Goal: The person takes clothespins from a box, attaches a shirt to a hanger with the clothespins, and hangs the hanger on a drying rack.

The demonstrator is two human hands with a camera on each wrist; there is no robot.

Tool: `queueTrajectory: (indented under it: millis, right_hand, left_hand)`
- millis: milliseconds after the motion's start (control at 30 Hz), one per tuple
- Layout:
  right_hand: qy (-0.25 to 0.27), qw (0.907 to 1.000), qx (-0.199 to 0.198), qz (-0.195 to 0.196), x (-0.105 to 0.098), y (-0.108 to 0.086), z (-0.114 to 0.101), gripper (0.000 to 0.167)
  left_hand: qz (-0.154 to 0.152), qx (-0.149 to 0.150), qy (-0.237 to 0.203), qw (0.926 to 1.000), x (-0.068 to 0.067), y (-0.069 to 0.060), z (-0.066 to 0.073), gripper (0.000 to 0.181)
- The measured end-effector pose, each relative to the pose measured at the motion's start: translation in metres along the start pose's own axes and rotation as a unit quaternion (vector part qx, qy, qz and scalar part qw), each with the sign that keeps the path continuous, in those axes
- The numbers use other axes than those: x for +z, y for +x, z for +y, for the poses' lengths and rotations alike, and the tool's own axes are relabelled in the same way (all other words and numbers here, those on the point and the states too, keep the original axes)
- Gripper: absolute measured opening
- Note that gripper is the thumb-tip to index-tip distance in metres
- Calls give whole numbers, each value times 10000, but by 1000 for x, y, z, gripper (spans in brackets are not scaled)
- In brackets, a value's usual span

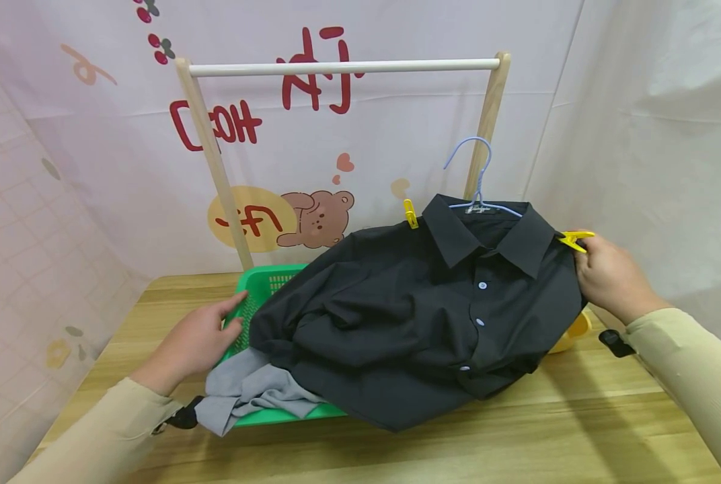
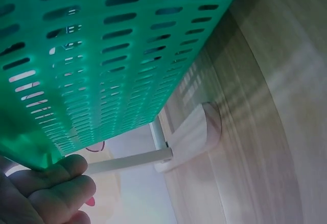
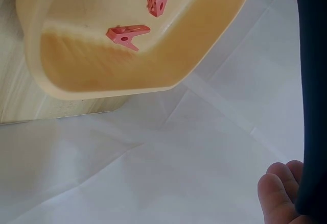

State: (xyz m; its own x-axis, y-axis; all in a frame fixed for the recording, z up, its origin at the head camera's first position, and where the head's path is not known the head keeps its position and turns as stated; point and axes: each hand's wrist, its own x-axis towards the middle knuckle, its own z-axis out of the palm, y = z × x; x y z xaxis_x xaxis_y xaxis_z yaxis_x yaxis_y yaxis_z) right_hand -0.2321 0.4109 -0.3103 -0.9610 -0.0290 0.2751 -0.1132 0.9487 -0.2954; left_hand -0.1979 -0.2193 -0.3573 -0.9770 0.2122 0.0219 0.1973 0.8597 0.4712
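A black button-up shirt [image 1: 385, 323] hangs on a light-blue wire hanger [image 1: 480, 176], its left part draped over a green basket [image 1: 270, 274]. Yellow clothespins [image 1: 410, 214] are clipped at its two shoulders. In the head view my right hand [image 1: 616, 277] grips the shirt's shoulder beside the right clothespin [image 1: 575, 239]; its fingertips [image 3: 276, 185] show behind the dark cloth in the right wrist view. At the basket's left rim, my left hand [image 1: 200, 336] holds the edge, with its fingers [image 2: 61, 188] curled there. Grey cloth [image 1: 257, 390] spills over the basket's near left corner.
Behind the shirt stands a wooden rack with a white rail [image 1: 342, 68]. A yellow tub [image 3: 173, 66], partly hidden by the shirt in the head view, holds red clothespins [image 3: 127, 34] and a yellow one. Everything stands on a wooden table [image 1: 602, 430] against printed curtains.
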Motion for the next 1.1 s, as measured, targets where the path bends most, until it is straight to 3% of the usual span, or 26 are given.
queueTrajectory:
  millis: [333, 1100]
  right_hand:
    - [3, 10000, -67, 40, 0, 1, 3, 43]
    - [-27, 10000, 17, -36, -2, 1, 5, 43]
  left_hand:
    - [109, 74, 60, 9999, -3, -5, -8, 57]
    - [4, -24, 191, 9998, -13, -13, -23, 59]
